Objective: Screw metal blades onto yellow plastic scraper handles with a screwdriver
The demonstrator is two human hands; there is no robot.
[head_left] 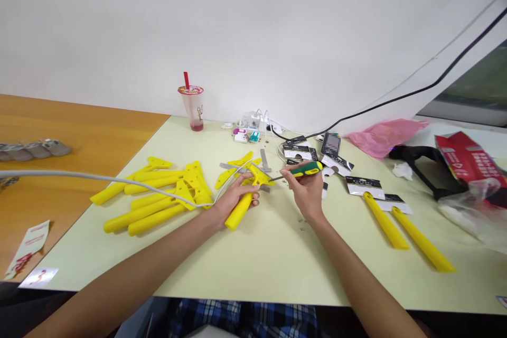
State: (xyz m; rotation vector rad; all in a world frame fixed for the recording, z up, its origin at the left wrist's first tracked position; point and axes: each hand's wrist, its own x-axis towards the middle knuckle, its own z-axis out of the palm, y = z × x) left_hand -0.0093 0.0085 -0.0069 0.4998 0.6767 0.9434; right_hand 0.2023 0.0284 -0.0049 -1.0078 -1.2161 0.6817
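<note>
My left hand grips a yellow plastic scraper handle that lies on the pale table, its head end pointing away from me. My right hand holds a screwdriver with a green and yellow grip; its thin shaft points left and its tip rests at the head of the scraper, near a metal blade. Both hands meet near the table's middle. A few tiny screws lie on the table just below my right wrist.
A pile of yellow scraper handles lies left; two packaged ones lie right. A drink cup with a red straw, chargers, black-and-white cards, a pink bag and a red packet stand behind. A grey cable crosses my left arm.
</note>
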